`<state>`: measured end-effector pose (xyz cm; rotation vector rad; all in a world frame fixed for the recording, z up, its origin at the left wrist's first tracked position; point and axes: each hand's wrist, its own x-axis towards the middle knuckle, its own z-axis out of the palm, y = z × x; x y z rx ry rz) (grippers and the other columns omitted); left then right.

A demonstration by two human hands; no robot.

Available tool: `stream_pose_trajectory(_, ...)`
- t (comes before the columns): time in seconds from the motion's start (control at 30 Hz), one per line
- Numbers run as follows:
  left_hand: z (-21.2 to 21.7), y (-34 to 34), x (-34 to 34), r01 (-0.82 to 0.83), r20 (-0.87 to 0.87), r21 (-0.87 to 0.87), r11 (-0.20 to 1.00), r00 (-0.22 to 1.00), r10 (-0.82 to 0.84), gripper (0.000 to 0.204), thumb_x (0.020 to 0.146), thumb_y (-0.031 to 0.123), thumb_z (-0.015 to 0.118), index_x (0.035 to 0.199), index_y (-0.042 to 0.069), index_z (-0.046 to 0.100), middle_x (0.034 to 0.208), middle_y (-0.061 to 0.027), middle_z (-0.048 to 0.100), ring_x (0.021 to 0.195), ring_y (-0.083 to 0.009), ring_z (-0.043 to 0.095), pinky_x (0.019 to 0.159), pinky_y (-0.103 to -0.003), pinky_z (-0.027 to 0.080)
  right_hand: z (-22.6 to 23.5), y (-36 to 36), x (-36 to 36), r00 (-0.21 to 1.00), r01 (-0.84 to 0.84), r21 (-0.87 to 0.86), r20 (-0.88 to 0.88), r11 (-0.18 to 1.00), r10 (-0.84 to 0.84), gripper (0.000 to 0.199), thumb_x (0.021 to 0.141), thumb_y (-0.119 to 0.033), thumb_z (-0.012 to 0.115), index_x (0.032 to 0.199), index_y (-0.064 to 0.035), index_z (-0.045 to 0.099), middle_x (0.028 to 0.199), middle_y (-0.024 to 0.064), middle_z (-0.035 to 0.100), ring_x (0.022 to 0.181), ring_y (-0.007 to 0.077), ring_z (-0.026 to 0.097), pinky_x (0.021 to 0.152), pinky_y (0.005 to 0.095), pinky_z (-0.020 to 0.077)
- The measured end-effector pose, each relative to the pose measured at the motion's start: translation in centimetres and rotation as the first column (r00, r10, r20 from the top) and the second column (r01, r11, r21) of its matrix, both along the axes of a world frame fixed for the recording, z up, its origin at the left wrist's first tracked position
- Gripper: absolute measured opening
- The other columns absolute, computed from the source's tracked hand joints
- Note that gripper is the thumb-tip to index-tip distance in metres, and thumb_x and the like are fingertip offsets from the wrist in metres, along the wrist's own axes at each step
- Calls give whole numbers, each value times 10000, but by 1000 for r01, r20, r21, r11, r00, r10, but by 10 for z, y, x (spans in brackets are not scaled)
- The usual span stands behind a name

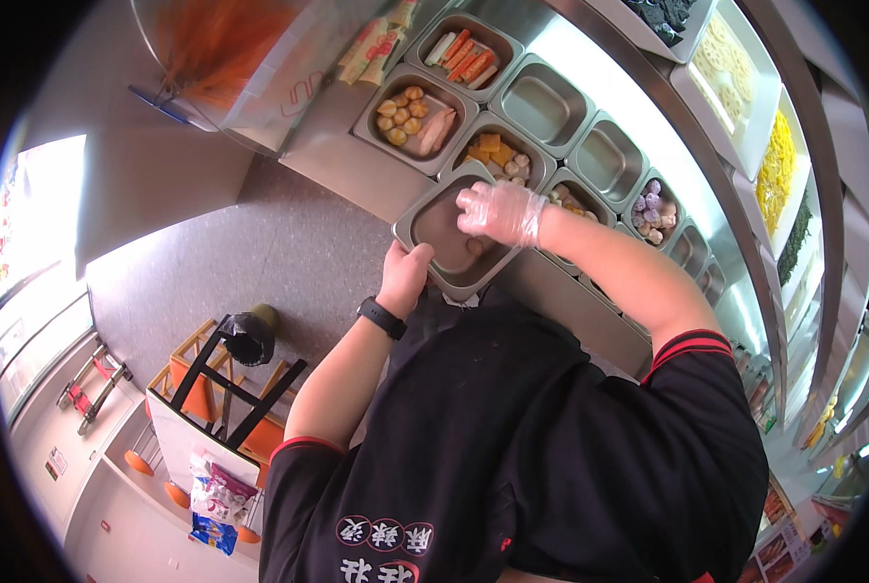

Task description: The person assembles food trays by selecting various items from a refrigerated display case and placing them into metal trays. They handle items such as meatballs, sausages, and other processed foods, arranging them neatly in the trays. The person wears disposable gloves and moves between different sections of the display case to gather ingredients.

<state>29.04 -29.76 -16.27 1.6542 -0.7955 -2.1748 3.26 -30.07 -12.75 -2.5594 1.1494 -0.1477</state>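
My bare left hand, a black band on its wrist, is closed on the near left rim of a rectangular metal pan. The pan is held up at the front edge of the counter, partly over another pan. Inside it, my right hand wears a clear plastic glove and has its fingers curled; what they hold, if anything, is hidden. A small pale ball-like piece lies in the pan below that hand. Just beyond are yellow square pieces and pale balls in a counter pan.
Counter pans hold orange-and-white sticks, tan balls and purple balls. White trays above carry sliced lotus root and yellow strands. A clear-sided container stands far left. A lined bin and table are at left.
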Motion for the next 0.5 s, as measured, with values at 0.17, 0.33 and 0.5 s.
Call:
stream_pose_trajectory(0.17,9,-8,1,-2,37,26,1000,999,1,349,940,88,586,1278,-2,595,1124,-127,724,926,-263,762,738,-420,666,-23,5,-40,937,211,-15,288,977,-198,178,837,-82,671,999,-139,718,1055,80,642,994,317,678,817,429,586)
stream_pose_trajectory(0.33,8,-6,12,-63,43,28,998,997,62,339,942,83,580,1271,4,601,1086,-113,729,886,-254,766,721,-413,668,-65,16,-49,746,522,125,413,844,-523,364,745,53,708,1056,-135,736,1089,117,646,1019,348,671,831,433,575)
stream_pose_trajectory(0.5,7,-2,20,-64,54,-1,998,996,64,333,942,84,579,1266,11,606,1077,-106,729,869,-245,764,703,-409,663,-96,23,-50,735,586,272,217,763,-642,331,807,17,698,1104,-128,715,1115,146,642,1045,386,655,866,475,551)
